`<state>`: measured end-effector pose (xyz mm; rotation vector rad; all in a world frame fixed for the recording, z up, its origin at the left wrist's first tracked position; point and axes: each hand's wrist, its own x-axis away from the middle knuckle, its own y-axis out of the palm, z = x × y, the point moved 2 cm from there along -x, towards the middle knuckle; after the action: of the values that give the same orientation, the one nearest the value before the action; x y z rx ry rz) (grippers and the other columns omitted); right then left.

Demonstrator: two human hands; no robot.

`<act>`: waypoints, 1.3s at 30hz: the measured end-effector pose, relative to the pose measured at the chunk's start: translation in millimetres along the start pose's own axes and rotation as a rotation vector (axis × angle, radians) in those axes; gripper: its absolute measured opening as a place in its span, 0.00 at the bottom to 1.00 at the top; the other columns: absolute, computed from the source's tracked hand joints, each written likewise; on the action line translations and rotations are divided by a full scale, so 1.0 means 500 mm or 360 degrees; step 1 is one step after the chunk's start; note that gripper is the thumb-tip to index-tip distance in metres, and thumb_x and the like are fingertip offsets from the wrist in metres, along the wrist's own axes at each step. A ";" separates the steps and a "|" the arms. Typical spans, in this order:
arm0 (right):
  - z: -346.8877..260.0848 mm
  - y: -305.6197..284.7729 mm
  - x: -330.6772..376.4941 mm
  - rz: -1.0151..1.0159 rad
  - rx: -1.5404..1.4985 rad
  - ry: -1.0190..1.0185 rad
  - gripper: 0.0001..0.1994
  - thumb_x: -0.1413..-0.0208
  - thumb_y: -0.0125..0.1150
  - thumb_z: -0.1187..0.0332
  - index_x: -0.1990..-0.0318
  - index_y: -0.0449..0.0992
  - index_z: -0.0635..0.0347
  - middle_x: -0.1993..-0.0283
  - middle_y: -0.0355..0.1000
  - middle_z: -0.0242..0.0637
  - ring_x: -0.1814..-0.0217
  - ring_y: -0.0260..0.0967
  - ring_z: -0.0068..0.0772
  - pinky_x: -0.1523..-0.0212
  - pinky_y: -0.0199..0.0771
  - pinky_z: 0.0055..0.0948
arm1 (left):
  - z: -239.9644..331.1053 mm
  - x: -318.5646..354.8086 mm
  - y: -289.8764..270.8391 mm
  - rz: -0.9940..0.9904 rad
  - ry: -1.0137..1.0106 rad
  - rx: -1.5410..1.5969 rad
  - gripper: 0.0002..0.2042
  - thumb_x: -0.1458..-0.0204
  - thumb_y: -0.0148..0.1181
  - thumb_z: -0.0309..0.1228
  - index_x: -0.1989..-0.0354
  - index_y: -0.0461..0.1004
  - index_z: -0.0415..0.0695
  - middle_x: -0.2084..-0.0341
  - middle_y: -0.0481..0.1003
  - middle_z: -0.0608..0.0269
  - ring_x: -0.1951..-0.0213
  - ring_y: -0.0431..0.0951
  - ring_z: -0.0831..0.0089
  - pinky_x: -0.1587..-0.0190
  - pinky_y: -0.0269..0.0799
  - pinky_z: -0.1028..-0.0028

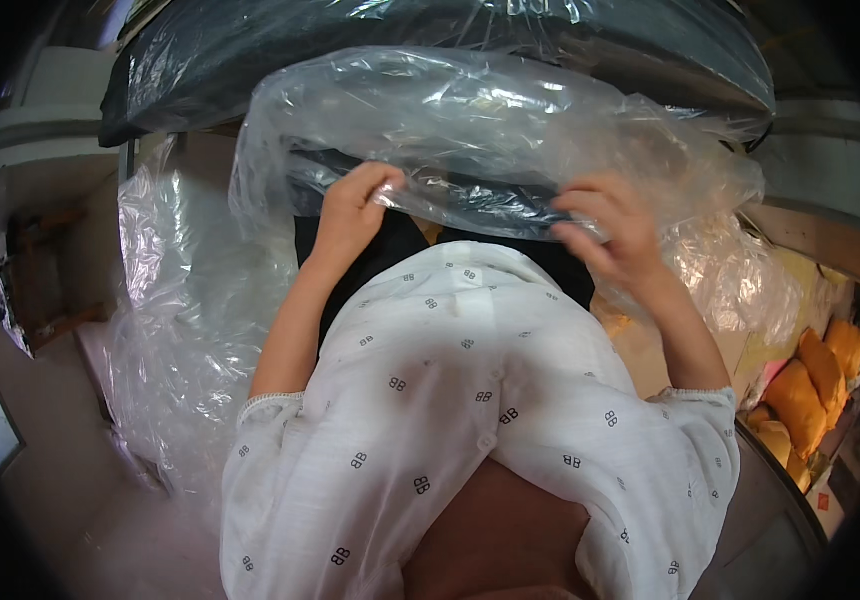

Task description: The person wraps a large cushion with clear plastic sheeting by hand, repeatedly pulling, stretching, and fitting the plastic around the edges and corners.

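Risk first. The bag [470, 120] is thin, clear film, bunched and slippery; both hands grip it only at its near edge. A hard pull from either side could tear the film or stretch the mouth out of shape. Judged likely where the right fingers [590, 205] dig in, since the film is pulled tight over them.

Second risk: the dark pad [450, 195] inside the bag is gripped only through or along with the film. If the film slides over it, the pad could shift or drop toward 6 o'clock, onto the lap. Whether the fingers actually pinch the pad or just the film: cannot tell.

Third: loose film [180, 330] hangs in a heap at 9 o'clock, and more at 3 o'clock. It could snag on an elbow as the arms move.

Pose. Left hand [350, 215], just left of centre at about 11 o'clock: forearm rising steeply from the sleeve, wrist straight, fingers curled shut over the bag's lower edge, thumb tucked underneath, out of sight. Right hand [615, 235], at about 1 o'clock: forearm angled inward, wrist bent, fingers half-closed and hooked into the film, thumb pressing from below. Hands well apart, level with each other, holding the edge stretched between them.

Bag sits at 12 o'clock, in front of the chest, below a larger dark wrapped bundle [430, 40]. Orange packets [810, 385] lie at 4 o'clock.
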<state>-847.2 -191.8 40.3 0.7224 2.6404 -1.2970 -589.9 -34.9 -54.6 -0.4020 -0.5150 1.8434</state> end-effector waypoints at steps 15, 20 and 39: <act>-0.042 -0.098 -0.100 0.0515 -0.0409 0.0395 0.11 0.53 0.40 0.78 0.63 0.68 0.64 0.64 0.66 0.33 0.60 0.62 0.23 0.55 0.60 0.20 | 0.124 0.083 -0.326 0.1405 -0.0066 -0.1040 0.08 0.60 0.53 0.18 0.73 0.73 0.44 0.69 0.71 0.65 0.67 0.73 0.64 0.66 0.68 0.72; 0.089 -0.251 0.017 0.0861 -0.0010 0.0587 0.10 0.47 0.39 0.76 0.60 0.68 0.62 0.60 0.65 0.30 0.55 0.59 0.21 0.51 0.56 0.18 | 0.065 0.194 -0.503 0.1664 -0.0329 -0.1270 0.08 0.61 0.52 0.16 0.74 0.74 0.43 0.70 0.72 0.63 0.65 0.74 0.67 0.63 0.67 0.76; 0.407 -0.425 0.021 0.0798 0.0183 0.0867 0.12 0.41 0.48 0.66 0.53 0.68 0.60 0.63 0.63 0.24 0.62 0.59 0.15 0.60 0.60 0.15 | -0.131 -0.176 -0.675 0.0923 -0.0562 -0.0032 0.18 0.53 0.60 0.39 0.57 0.72 0.42 0.65 0.74 0.68 0.62 0.71 0.79 0.59 0.65 0.77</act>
<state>-976.4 -455.4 61.9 1.8368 2.4732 -1.2313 -258.7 -13.7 71.4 -0.2511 -0.7079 2.4946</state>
